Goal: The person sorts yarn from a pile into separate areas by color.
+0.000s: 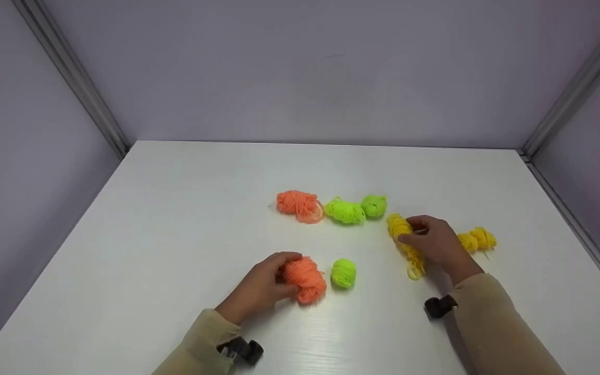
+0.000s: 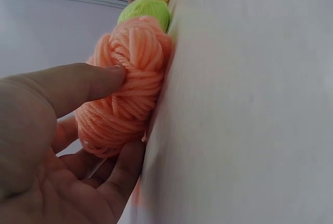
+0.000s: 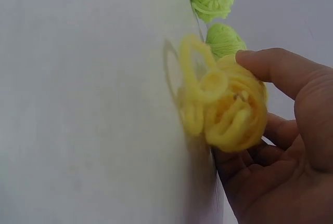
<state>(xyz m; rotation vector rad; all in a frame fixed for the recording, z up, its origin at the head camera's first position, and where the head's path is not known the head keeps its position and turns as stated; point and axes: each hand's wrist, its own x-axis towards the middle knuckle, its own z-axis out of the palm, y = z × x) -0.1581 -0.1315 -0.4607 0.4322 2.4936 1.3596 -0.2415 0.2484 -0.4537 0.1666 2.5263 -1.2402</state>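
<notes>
In the head view, my left hand grips an orange ball of yarn near the front of the white table. The left wrist view shows the thumb pressed on the orange strands and the fingers curled beneath. Further right, my right hand holds a long yellow yarn bundle between thumb and fingers. A loose yellow loop hangs from its end in the right wrist view. Just right of the orange ball lies a small lime-green yarn ball, apart from both hands.
Behind the hands, an orange skein, a lime skein and a green ball lie in a row. Another yellow bundle is beside the right wrist, partly hidden. Pale walls enclose the white table.
</notes>
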